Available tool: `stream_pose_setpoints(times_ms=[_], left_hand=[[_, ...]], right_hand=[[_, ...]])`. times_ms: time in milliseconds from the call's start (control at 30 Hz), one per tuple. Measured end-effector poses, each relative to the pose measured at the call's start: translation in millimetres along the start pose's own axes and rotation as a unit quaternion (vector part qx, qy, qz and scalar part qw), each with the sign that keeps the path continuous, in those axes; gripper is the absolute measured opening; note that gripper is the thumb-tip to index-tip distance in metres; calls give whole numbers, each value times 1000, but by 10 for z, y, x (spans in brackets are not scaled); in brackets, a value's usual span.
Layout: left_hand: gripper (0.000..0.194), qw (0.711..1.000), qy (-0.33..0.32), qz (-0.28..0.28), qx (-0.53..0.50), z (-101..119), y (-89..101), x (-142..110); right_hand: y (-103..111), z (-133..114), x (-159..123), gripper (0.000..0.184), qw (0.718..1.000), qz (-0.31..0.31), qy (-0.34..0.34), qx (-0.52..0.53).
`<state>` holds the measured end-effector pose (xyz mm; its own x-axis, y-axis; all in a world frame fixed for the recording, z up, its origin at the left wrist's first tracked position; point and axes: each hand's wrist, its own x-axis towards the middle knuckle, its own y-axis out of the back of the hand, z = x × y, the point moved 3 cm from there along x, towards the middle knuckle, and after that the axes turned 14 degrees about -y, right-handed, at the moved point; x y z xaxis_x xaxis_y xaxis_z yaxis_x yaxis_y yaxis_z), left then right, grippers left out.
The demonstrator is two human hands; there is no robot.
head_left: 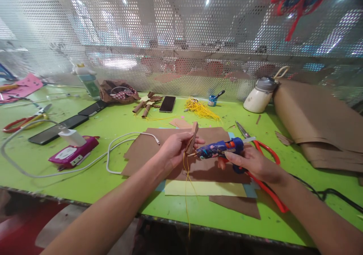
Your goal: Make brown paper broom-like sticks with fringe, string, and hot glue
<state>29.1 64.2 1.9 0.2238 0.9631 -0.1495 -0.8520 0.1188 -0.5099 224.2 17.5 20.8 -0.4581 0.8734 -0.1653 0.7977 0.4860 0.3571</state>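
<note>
My left hand (177,149) pinches a folded piece of brown paper (192,138), from which yellow string (187,194) hangs down past the table's front edge. Wrapped round a blue glue gun (217,149) is my right hand (252,162). The gun's nozzle points left and lies right at the lower end of the folded paper; whether it touches cannot be made out. A clear glue stick (249,139) sticks out of its back. Below both hands lie a brown paper sheet (153,160) and a pale yellow strip (204,188).
Red-handled scissors (268,149) lie under my right forearm. A white cable (109,154) loops left from a magenta power adapter (75,153). Farther back are a phone (167,104), yellow string bundle (201,109), paint jar (212,100) and bottle (258,95). Folded brown paper (317,115) stands right.
</note>
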Motion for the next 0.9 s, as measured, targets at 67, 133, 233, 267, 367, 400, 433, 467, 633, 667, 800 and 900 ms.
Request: stream_pose_setpoints(times_ms=[67, 133, 233, 267, 367, 400, 433, 467, 633, 667, 800, 900], left_hand=[[21, 1000, -7, 5, 4, 7, 0, 1], [19, 1000, -11, 9, 5, 12, 1, 0], [17, 1000, -19, 3, 13, 14, -1, -5], [17, 1000, -24, 2, 17, 15, -1, -9], [16, 998, -49, 8, 30, 26, 1, -23], [17, 998, -60, 9, 33, 35, -1, -31], [17, 997, -73, 9, 34, 48, -7, -40], [17, 996, -85, 6, 35, 65, -15, -51], [19, 991, -128, -7, 32, 163, -80, -125], [20, 991, -129, -8, 31, 174, -93, -138], [17, 991, -128, -11, 32, 171, -120, -167], [15, 990, -138, -25, 27, 152, -121, -168]], right_hand=[[23, 12, -7, 36, 999, 5, 13, 50], [57, 24, -9, 34, 995, 22, 22, 96], [144, 48, 16, 34, 988, 97, 38, 111], [181, 62, 35, 34, 985, 144, 42, 89], [265, 126, 132, 34, 953, 300, 28, -37], [269, 155, 184, 35, 939, 334, 13, -80], [258, 184, 245, 37, 928, 354, -1, -118], [234, 213, 314, 39, 920, 361, -11, -152], [55, 307, 657, 36, 882, 347, -3, -319], [36, 321, 708, 36, 873, 341, -2, -348], [56, 332, 789, 30, 849, 321, 3, -420], [86, 243, 682, 20, 842, 321, 4, -434]])
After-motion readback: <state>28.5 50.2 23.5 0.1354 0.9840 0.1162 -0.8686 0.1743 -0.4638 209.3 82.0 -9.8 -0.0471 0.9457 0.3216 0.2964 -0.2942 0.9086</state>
